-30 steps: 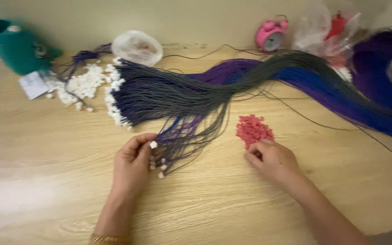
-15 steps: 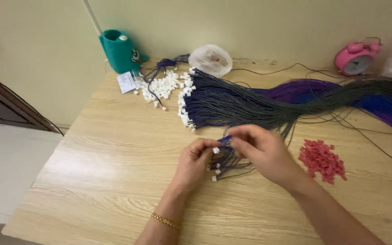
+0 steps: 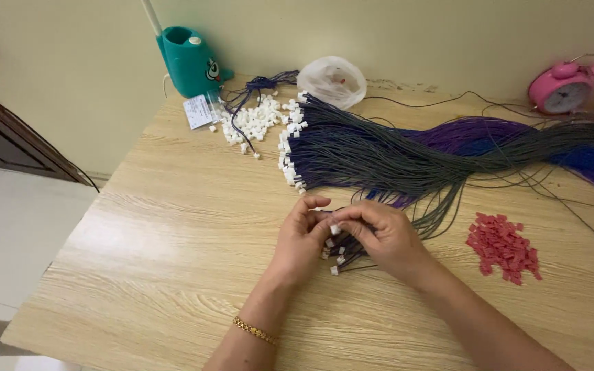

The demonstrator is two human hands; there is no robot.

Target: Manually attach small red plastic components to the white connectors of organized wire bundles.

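My left hand (image 3: pixel 300 240) and my right hand (image 3: pixel 381 235) meet at the middle of the wooden table (image 3: pixel 173 227). Between their fingertips they pinch a small white plastic connector (image 3: pixel 335 229) at the end of a thin dark wire. Under the hands lies a small bunch of wires with white connectors (image 3: pixel 335 259). A big bundle of grey wires with white ends (image 3: pixel 352 154) fans out behind them, over purple and blue wires (image 3: pixel 489 134). A heap of small red plastic pieces (image 3: pixel 504 246) lies to the right of my right hand.
A pile of loose white connectors (image 3: pixel 252 122) lies at the back left, beside a teal plastic container (image 3: pixel 190 62) and a clear plastic bag (image 3: pixel 332 81). A pink alarm clock (image 3: pixel 562 89) stands at the back right. The table's left edge drops to a pale floor.
My right hand left the red pieces and came over to the left hand; both now pinch the white connector. The view swung left, so the table's left edge shows.
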